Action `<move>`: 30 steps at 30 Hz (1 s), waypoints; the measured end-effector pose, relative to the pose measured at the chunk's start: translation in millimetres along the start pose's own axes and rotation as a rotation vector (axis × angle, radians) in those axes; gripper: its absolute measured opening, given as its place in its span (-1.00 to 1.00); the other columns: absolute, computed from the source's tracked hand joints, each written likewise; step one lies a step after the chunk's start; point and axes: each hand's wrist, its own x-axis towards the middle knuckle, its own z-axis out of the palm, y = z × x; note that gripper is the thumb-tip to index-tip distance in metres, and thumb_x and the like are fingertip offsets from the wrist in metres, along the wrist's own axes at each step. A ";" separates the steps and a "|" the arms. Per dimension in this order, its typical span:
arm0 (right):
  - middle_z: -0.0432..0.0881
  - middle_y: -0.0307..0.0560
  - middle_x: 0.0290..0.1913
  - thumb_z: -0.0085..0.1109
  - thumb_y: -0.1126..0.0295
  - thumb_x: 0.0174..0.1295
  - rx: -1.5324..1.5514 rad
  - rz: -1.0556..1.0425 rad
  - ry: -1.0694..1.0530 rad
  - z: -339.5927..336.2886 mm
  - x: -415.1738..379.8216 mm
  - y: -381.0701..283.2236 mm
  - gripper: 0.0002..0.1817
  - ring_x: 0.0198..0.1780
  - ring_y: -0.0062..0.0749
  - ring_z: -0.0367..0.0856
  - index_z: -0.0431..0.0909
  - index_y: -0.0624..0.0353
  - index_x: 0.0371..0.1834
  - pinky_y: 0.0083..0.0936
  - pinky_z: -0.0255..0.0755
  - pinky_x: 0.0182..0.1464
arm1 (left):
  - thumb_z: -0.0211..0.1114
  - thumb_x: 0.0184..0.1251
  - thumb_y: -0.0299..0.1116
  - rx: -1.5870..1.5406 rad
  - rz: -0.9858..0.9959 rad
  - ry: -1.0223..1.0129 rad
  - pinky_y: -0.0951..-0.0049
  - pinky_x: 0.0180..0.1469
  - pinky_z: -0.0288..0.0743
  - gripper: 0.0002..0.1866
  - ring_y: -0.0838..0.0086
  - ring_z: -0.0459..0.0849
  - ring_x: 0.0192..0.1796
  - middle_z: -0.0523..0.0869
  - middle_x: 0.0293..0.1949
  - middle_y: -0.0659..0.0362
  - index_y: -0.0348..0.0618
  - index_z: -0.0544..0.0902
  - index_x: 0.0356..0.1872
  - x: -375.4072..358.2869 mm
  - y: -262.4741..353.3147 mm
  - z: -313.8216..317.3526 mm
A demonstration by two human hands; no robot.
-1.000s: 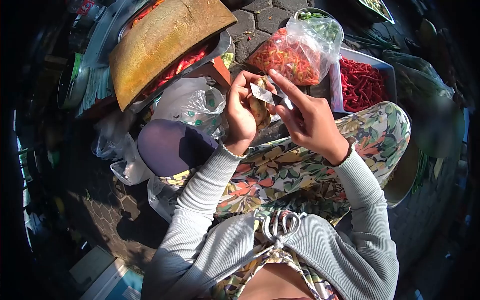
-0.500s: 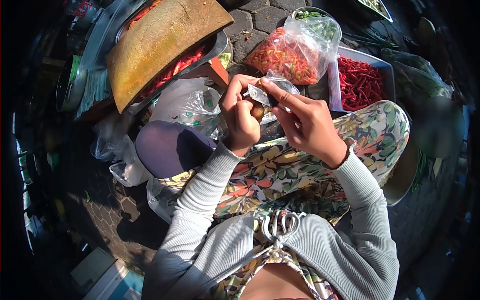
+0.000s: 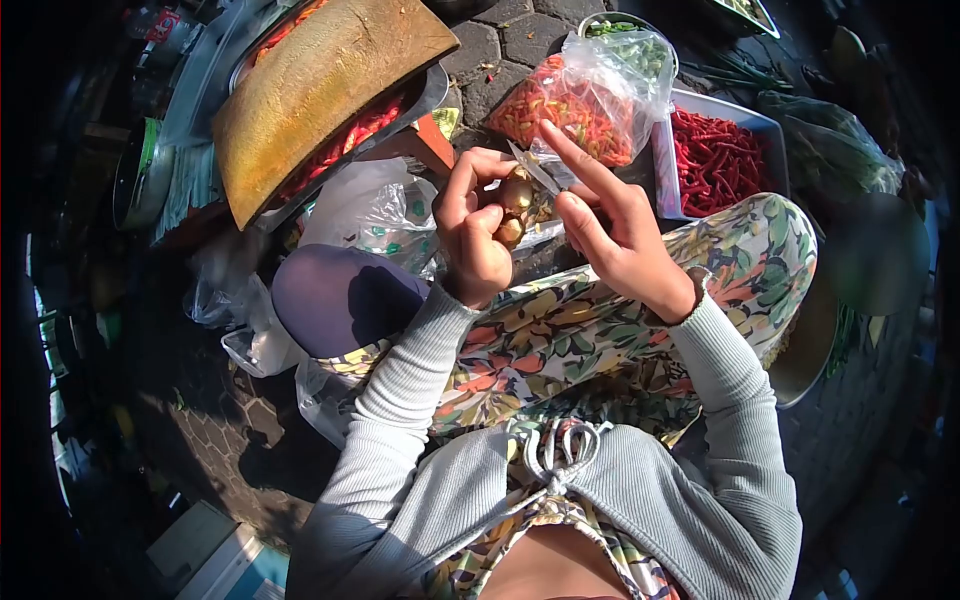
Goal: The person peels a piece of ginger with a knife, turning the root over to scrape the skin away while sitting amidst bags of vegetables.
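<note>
My left hand (image 3: 478, 232) is closed around a brown knobby root (image 3: 516, 193), whose rounded, shiny lumps show between fingers and thumb. My right hand (image 3: 622, 232) grips a small knife, the handle mostly hidden in the palm. Its thin blade (image 3: 535, 168) slants up and to the left, just off the root's upper side. The right index finger is stretched out above the blade. Below the hands, partly hidden, lies a clear plastic bag (image 3: 541, 233) with brownish scraps.
Ahead stands a clear bag of cut orange-red chillies (image 3: 560, 105). A white tray (image 3: 662, 165) of red chillies is to its right. At the left a worn wooden board (image 3: 330, 90) rests over a pan of chillies. Crumpled plastic bags (image 3: 365, 205) lie near my left knee.
The right hand has drawn the knife away from the root, and its index finger has lifted and straightened. The blade and the root's lumps now show more plainly.
</note>
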 end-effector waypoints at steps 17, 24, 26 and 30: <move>0.58 -0.07 -0.51 0.17 0.35 0.15 -0.512 -0.210 -0.066 3.7 0.9 5.8 -0.32 -0.64 -0.15 0.52 0.21 -0.06 0.39 -0.29 0.35 -0.58 | -0.06 0.34 -0.18 -0.829 -0.704 0.195 0.36 -0.27 0.60 -0.71 0.41 0.66 -0.37 0.66 -0.40 0.20 -0.13 0.57 -0.30 2.8 -8.9 -3.3; 0.57 -0.07 -0.53 0.18 0.33 0.14 -0.522 -0.223 -0.089 -0.1 1.2 5.4 -0.32 -0.65 -0.16 0.50 0.21 -0.07 0.39 -0.29 0.34 -0.60 | -0.08 0.35 -0.21 -0.911 -0.833 0.083 0.37 -0.30 0.61 -0.71 0.38 0.67 -0.39 0.66 -0.42 0.16 -0.13 0.57 -0.32 6.9 -1.6 -8.5; 0.57 -0.07 -0.52 0.17 0.33 0.14 -0.483 -0.216 -0.129 -2.3 -0.2 4.8 -0.31 -0.65 -0.16 0.51 0.21 -0.06 0.40 -0.29 0.33 -0.60 | -0.07 0.35 -0.21 -0.935 -0.859 0.086 0.38 -0.30 0.61 -0.70 0.36 0.68 -0.38 0.67 -0.40 0.14 -0.16 0.58 -0.31 8.5 -0.4 -11.4; 0.43 0.00 -0.70 0.16 0.49 0.07 -0.405 -0.253 -0.168 2.2 0.5 8.2 -0.26 -0.71 -0.18 0.44 0.19 0.06 0.41 -0.37 0.35 -0.57 | 0.00 0.33 -0.18 -1.025 -0.973 -0.105 0.35 -0.30 0.62 -0.65 0.31 0.69 -0.34 0.70 -0.35 0.06 -0.28 0.61 -0.29 19.0 -2.1 -20.2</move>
